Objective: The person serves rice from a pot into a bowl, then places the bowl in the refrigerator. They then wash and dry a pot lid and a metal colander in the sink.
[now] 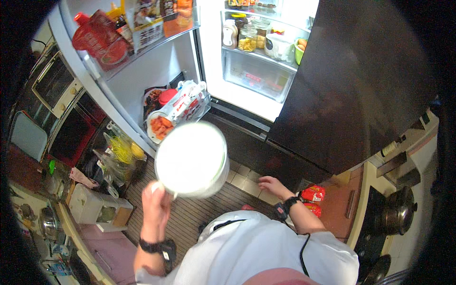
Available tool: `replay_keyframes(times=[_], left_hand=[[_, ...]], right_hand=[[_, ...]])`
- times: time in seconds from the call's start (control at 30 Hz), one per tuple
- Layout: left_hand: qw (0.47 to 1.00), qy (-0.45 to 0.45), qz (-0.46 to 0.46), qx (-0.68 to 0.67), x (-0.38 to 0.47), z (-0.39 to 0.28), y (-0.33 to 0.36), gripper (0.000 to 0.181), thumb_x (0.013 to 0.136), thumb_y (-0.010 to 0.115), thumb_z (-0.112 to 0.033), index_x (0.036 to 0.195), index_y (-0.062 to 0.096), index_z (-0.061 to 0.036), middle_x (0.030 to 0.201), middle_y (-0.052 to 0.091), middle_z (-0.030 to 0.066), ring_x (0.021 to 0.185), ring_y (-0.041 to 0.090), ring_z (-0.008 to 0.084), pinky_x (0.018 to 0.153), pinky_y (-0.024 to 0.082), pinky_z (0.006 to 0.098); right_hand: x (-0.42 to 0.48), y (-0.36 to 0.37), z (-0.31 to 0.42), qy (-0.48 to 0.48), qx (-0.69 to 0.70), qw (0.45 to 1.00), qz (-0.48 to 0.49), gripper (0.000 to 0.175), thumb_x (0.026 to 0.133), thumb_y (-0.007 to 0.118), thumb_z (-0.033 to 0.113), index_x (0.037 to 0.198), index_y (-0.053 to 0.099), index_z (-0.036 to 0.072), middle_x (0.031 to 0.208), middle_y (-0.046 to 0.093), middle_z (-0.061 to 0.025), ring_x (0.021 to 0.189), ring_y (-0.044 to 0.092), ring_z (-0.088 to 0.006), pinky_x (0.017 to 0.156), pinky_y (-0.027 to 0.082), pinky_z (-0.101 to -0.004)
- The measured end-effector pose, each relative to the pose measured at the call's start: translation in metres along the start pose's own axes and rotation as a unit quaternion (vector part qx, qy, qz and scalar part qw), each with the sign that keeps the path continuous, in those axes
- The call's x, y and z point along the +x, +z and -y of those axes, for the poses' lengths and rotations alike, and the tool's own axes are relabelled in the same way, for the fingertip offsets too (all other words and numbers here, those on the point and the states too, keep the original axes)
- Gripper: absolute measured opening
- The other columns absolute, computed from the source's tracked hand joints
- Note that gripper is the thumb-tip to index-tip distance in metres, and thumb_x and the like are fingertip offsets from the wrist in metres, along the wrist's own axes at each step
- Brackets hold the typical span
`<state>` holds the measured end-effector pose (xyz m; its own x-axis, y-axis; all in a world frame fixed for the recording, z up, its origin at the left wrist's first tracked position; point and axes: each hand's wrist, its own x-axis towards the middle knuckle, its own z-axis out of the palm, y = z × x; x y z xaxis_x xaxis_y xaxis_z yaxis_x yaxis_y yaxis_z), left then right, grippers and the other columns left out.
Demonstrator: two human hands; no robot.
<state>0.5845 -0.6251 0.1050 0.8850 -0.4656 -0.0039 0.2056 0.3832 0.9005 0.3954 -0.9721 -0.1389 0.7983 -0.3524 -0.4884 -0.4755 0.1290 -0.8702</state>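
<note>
My left hand grips the near edge of a round white vessel, possibly by a handle; its bright top is overexposed, so its contents cannot be told. The vessel is held up in front of an open refrigerator. My right hand holds nothing, its fingers partly spread, beside the dark lower front of the refrigerator. Glass jars and a green bowl stand on a lit shelf above a clear drawer. The open door's racks hold a red spouted pouch and plastic packages.
The closed dark refrigerator door rises at the right. Red packets lie near my right forearm. A stove with a metal pot is far right. Bagged vegetables and a white container stand at the left, beside a striped mat.
</note>
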Motion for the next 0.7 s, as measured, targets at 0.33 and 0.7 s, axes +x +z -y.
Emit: replay_keyframes(times=[0.33, 0.7], left_hand=[[0.954, 0.202, 0.216, -0.041, 0.232, -0.088, 0.224, 0.011, 0.087, 0.058, -0.021, 0.082, 0.058, -0.0112, 0.064, 0.046, -0.0065, 0.058, 0.041, 0.0067, 0.059, 0.035, 0.0241], [0.818, 0.370, 0.421, 0.128, 0.535, -0.047, 0.421, 0.010, 0.087, 0.050, -0.017, 0.092, 0.055, -0.0093, 0.071, 0.053, 0.0019, 0.064, 0.054, 0.0142, 0.058, 0.048, 0.0284]], right_hand=[[-0.076, -0.073, -0.103, 0.061, 0.097, 0.981, -0.156, 0.029, 0.087, 0.054, 0.014, 0.113, 0.052, 0.002, 0.093, 0.062, -0.0070, 0.084, 0.059, -0.0154, 0.074, 0.047, -0.0269], [-0.079, -0.053, -0.184, 0.056, 0.324, 0.848, -0.415, 0.015, 0.087, 0.052, 0.008, 0.100, 0.055, 0.002, 0.077, 0.063, -0.0074, 0.063, 0.060, -0.0177, 0.056, 0.050, -0.0297]])
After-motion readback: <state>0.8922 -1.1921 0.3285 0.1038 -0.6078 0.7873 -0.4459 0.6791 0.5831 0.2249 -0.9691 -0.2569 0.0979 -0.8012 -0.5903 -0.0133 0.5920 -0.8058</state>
